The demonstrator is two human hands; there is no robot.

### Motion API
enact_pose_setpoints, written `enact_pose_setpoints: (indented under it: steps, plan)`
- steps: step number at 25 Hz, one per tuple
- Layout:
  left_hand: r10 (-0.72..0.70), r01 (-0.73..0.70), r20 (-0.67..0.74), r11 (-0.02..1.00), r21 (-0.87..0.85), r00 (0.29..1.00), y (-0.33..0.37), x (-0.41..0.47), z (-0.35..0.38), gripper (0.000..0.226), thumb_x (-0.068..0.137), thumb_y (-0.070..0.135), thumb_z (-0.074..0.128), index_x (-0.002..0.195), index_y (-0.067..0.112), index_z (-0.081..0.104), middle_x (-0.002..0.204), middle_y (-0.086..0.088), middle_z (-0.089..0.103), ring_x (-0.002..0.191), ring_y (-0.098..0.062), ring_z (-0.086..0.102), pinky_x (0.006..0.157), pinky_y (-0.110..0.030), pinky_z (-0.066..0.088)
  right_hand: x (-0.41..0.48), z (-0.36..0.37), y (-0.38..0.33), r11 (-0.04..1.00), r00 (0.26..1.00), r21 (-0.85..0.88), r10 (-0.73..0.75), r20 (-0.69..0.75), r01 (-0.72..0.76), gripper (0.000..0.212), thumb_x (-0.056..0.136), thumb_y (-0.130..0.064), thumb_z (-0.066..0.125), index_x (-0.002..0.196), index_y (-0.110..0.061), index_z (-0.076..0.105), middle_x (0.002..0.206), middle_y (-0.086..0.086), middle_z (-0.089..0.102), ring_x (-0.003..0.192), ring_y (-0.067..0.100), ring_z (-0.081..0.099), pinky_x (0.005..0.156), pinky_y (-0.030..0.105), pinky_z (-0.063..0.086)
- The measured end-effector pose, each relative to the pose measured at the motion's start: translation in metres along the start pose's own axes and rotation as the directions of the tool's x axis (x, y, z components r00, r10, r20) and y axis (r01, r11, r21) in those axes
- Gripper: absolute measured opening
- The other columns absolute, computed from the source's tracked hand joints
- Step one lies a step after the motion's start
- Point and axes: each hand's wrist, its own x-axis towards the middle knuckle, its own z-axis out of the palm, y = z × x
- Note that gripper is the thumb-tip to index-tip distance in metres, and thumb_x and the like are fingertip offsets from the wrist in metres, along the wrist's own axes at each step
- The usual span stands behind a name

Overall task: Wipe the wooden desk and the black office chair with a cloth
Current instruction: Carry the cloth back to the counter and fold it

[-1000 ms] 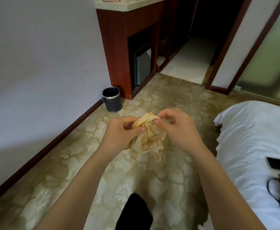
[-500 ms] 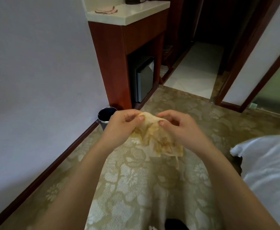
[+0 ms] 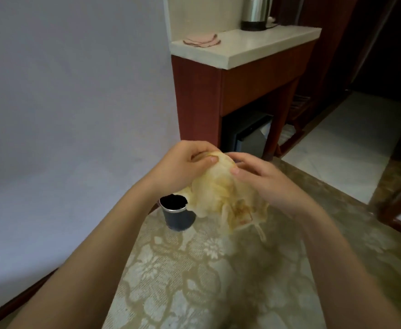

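- A plain pale wall (image 3: 64, 103) fills the left side, and a dark wooden baseboard (image 3: 16, 307) runs along its bottom.
- The floor is a beige carpet (image 3: 194, 269) with a light flower pattern.
- A red-brown wooden cabinet (image 3: 197, 103) stands at the end of the wall and has a pale stone top (image 3: 254, 46).
- A metal kettle (image 3: 256, 13) stands on this top, cut by the upper edge.
- A small grey fridge (image 3: 251, 141) sits in the cabinet's opening.
- A dark bin (image 3: 176, 214) with a metal rim stands on the carpet.
- At the right, a pale tiled floor (image 3: 346, 143) leads into a dark passage.
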Motion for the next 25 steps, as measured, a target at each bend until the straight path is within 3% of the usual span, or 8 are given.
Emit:
enact_pose_setpoints:
  steps: [2,5,9,15,18,20,23,25]
  plan:
    - [-0.003,0.0,0.034,0.996,0.086,0.999,-0.005,0.044,-0.013,0.018,0.095,0.017,0.054,0.098,0.023,0.07,0.088,0.013,0.069,0.084,0.004,0.062,0.072,-0.012,0.049,0.046,-0.025,0.003,0.993,1.0,-0.12,-0.019,0.016,0.021,0.016,0.09,-0.035,0.059,0.103,-0.03,0.067,0.092,-0.005,0.069,0.084,0.009,0.066,0.072,0.027,0.054]
    - [-0.093,0.057,0.126,0.964,0.259,0.988,-0.029,0.1,-0.028,0.014,0.094,0.024,0.056,0.096,0.03,0.069,0.088,0.015,0.068,0.081,0.004,0.062,0.071,-0.017,0.052,0.103,-0.054,0.018,0.954,0.987,-0.299,-0.056,-0.152,0.008,0.006,0.081,-0.034,0.068,0.079,-0.029,0.065,0.073,-0.007,0.065,0.067,0.004,0.059,0.056,0.018,0.045]
    - [-0.245,0.113,0.374,0.933,0.341,0.894,-0.055,0.173,-0.03,0.014,0.095,0.022,0.055,0.1,0.021,0.068,0.093,0.003,0.07,0.085,-0.014,0.066,0.078,-0.033,0.056,0.16,-0.095,0.028,0.874,0.905,-0.48,-0.265,-0.333,0.079,0.011,0.082,-0.025,0.068,0.078,-0.029,0.059,0.07,-0.013,0.059,0.07,0.001,0.055,0.054,0.017,0.044]
    - [-0.094,0.063,0.218,0.987,0.146,0.971,-0.057,0.323,-0.067,0.016,0.096,0.023,0.053,0.094,0.028,0.068,0.088,0.005,0.07,0.086,-0.013,0.066,0.08,-0.034,0.053,0.272,-0.181,0.022,0.831,0.716,-0.554,-0.35,-0.604,-0.06,0.025,0.08,-0.049,0.066,0.079,-0.027,0.054,0.063,-0.01,0.054,0.06,0.005,0.053,0.05,0.028,0.043]
    - [-0.02,0.009,0.113,0.995,0.098,0.993,-0.055,0.378,-0.079,0.021,0.096,0.025,0.051,0.1,0.036,0.067,0.092,0.008,0.069,0.088,-0.008,0.066,0.079,-0.029,0.054,0.313,-0.211,0.025,0.869,0.753,-0.475,-0.217,-0.621,-0.141,0.029,0.077,-0.056,0.064,0.077,-0.029,0.054,0.061,-0.009,0.055,0.057,0.003,0.053,0.047,0.019,0.038]
    - [-0.028,0.027,0.023,0.997,0.071,0.999,-0.054,0.409,-0.085,0.022,0.096,0.027,0.05,0.099,0.04,0.068,0.083,0.013,0.067,0.084,-0.006,0.064,0.076,-0.027,0.053,0.339,-0.226,0.025,0.943,0.838,-0.327,-0.128,-0.531,-0.063,0.02,0.078,-0.046,0.067,0.08,-0.03,0.056,0.061,-0.005,0.06,0.059,0.0,0.057,0.047,0.01,0.038]
    - [-0.074,0.074,-0.005,0.997,0.001,0.997,-0.049,0.446,-0.091,0.02,0.096,0.027,0.052,0.097,0.035,0.07,0.081,0.002,0.067,0.082,-0.013,0.066,0.074,-0.033,0.056,0.368,-0.251,0.013,0.992,0.984,0.111,-0.041,-0.175,0.061,0.025,0.079,-0.03,0.068,0.101,-0.023,0.059,0.065,-0.004,0.068,0.059,0.006,0.065,0.048,0.016,0.047]
    - [-0.065,0.065,-0.041,0.998,0.0,0.997,-0.045,0.471,-0.094,0.018,0.095,0.027,0.053,0.099,0.029,0.071,0.094,-0.013,0.067,0.089,-0.022,0.066,0.081,-0.04,0.055,0.393,-0.274,0.01,0.932,0.997,0.354,-0.082,-0.001,0.077,0.043,0.073,-0.026,0.067,0.115,-0.021,0.055,0.073,-0.001,0.07,0.066,0.011,0.068,0.052,0.018,0.051]
